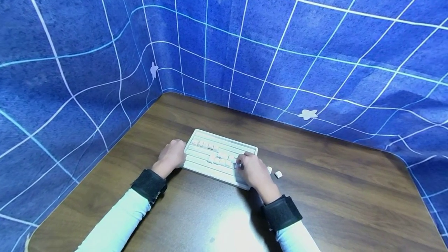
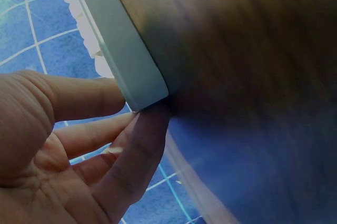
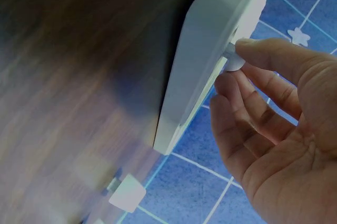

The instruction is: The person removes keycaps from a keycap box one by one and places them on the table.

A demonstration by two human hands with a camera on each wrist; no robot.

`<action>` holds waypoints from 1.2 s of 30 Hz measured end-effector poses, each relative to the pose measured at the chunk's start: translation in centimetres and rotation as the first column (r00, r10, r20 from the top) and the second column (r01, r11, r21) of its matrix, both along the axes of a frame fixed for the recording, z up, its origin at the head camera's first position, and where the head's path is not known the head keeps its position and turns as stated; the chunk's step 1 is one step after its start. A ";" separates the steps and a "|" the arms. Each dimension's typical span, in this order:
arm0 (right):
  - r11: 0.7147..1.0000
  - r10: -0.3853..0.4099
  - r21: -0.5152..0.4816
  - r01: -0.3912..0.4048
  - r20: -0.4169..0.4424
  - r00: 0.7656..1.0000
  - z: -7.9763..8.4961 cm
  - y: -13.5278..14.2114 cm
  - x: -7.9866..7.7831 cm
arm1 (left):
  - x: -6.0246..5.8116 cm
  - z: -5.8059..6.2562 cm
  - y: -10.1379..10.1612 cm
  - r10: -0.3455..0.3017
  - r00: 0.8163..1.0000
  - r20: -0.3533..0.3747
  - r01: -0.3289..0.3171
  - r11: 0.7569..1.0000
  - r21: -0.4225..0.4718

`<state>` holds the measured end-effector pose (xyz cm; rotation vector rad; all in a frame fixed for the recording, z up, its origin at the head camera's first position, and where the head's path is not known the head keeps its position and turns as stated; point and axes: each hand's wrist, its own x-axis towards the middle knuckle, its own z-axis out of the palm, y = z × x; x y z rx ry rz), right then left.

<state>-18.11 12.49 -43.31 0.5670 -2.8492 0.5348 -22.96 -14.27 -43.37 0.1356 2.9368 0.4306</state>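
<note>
On the table lies a white rectangular board with raised ridges running along its length. My left hand holds the board's left end, thumb and fingers about its corner in the left wrist view. Over the board's right part, my right hand pinches a small white keycap-like piece between thumb and fingers, close against the ridges. Several similar white pieces sit in the middle of the board, and a short row of pieces stands near its upper left. My right hand hides part of the board's right side.
A loose white piece lies on the table right of the board, with another piece beside my right hand. The brown wooden table meets a blue gridded cloth at the back and left.
</note>
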 end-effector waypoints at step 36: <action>0.995 -0.091 0.026 0.093 -0.067 0.994 -1.2 6.3 0.6 | 0.2 -0.1 -0.1 0.001 1.000 -0.022 -0.001 1.000 0.000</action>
